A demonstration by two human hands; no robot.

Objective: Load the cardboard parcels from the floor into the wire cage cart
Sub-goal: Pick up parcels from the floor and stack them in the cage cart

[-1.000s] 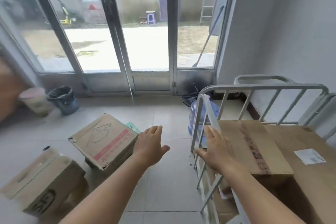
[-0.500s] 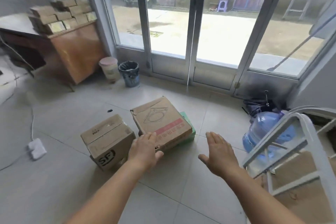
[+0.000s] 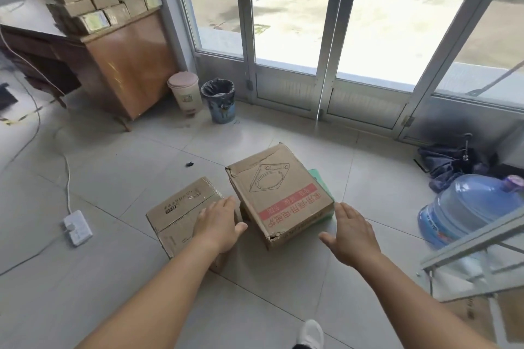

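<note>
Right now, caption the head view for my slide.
Both open hands, left and right, reach toward the red-banded cardboard parcel on the floor, wire cage cart at right.

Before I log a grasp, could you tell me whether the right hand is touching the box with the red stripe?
Apart. The head view shows bare floor tile between the open right hand and the red-striped box.

Grey tiled floor — two cardboard parcels, water jug, power strip, two bins.

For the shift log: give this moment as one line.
phase: reach | left hand: open, over small box | right hand: open, beside red-striped box | cart: right
</note>
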